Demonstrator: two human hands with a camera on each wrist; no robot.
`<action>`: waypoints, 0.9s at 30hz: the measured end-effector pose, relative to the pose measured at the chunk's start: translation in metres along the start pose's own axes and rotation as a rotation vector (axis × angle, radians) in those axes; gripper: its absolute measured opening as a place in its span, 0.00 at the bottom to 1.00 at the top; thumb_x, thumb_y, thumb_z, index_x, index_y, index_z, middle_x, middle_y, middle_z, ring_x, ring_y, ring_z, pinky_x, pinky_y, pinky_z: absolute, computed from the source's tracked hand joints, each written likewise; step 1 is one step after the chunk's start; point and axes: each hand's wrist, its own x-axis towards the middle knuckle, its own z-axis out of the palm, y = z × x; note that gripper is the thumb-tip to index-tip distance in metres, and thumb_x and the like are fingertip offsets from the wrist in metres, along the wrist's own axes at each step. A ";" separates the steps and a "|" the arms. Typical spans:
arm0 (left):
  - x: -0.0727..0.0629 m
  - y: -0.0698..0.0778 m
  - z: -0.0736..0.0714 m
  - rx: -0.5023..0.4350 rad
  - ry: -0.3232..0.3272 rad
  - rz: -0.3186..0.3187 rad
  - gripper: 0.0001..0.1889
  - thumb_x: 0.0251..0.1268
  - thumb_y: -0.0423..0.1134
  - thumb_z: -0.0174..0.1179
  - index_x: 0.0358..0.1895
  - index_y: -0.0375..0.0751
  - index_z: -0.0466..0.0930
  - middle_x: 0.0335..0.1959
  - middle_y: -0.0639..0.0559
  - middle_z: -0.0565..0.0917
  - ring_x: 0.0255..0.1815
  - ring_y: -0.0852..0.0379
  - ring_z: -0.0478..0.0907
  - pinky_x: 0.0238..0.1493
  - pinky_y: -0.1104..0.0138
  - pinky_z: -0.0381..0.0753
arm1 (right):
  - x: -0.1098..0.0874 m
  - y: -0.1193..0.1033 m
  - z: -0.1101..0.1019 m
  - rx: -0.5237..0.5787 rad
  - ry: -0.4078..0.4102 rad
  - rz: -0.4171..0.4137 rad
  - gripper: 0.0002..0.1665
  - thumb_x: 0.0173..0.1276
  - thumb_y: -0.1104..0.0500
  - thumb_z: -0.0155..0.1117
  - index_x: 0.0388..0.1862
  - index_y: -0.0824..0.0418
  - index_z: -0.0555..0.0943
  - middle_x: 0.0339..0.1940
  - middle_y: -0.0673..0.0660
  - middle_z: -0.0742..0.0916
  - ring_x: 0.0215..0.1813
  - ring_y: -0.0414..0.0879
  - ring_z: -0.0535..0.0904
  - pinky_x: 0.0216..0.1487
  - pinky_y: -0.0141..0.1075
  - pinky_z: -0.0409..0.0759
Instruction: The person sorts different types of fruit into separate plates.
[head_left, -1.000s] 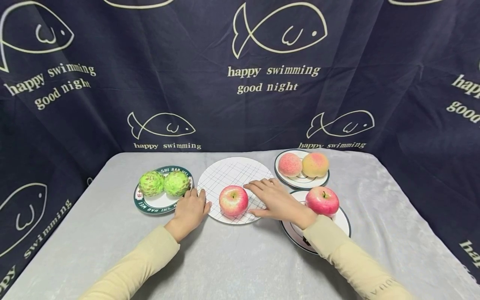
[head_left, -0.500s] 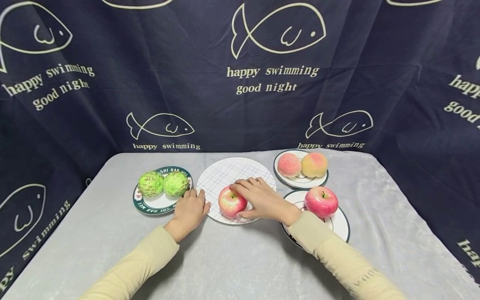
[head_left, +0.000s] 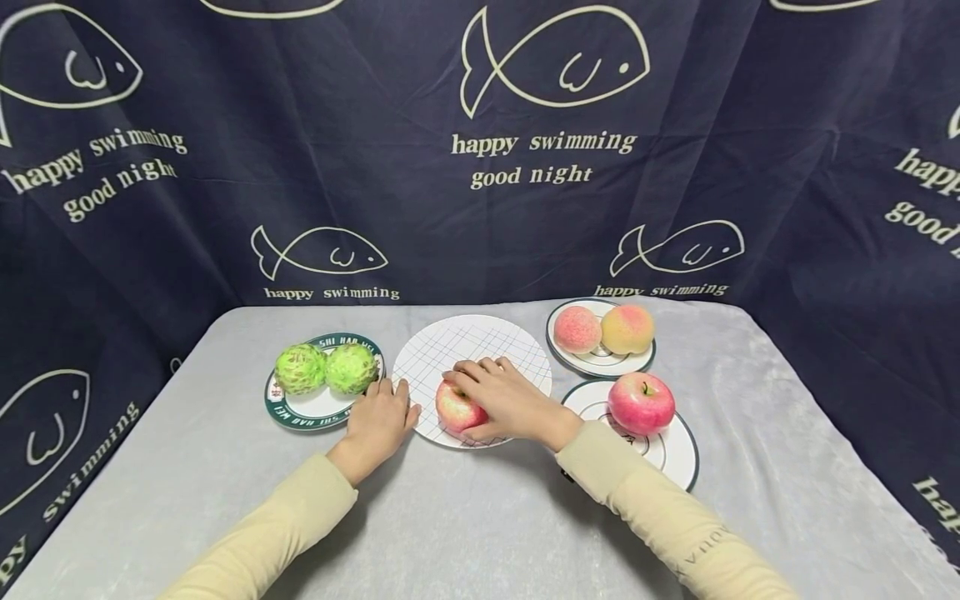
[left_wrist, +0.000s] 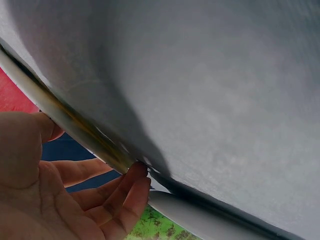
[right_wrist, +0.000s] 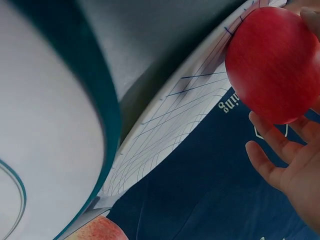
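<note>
A red and yellow apple [head_left: 454,412] sits on the white plate [head_left: 465,342] with blue grid lines, in the middle of the table. My right hand [head_left: 510,400] grips this apple, fingers over its top and far side, thumb at the near side. The right wrist view shows the apple's red side [right_wrist: 270,65] against those fingers [right_wrist: 272,137]. At the grid plate's left rim rests my left hand [head_left: 377,425], palm down, its fingers loose. In the left wrist view, its thumb and fingers [left_wrist: 125,195] are at the plate rim [left_wrist: 75,122], pinching nothing visible.
Two green bumpy fruits [head_left: 302,368] lie on a green-rimmed oval plate [head_left: 311,421] at left. Another red apple [head_left: 641,403] sits on a plate [head_left: 681,458] beside my right sleeve. Two peaches [head_left: 627,330] fill a small plate [head_left: 600,367] behind it. A dark curtain [head_left: 420,200] hangs behind.
My right hand has moved left from beside the apple and closed over it. More of the right-hand plate shows now. The left hand stays in place.
</note>
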 end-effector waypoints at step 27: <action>0.000 0.000 0.000 -0.018 -0.013 -0.009 0.25 0.63 0.49 0.51 0.53 0.31 0.72 0.42 0.36 0.76 0.45 0.42 0.73 0.38 0.52 0.76 | 0.002 -0.002 0.003 -0.065 0.033 -0.031 0.46 0.42 0.39 0.71 0.60 0.53 0.69 0.56 0.52 0.75 0.49 0.50 0.73 0.48 0.44 0.69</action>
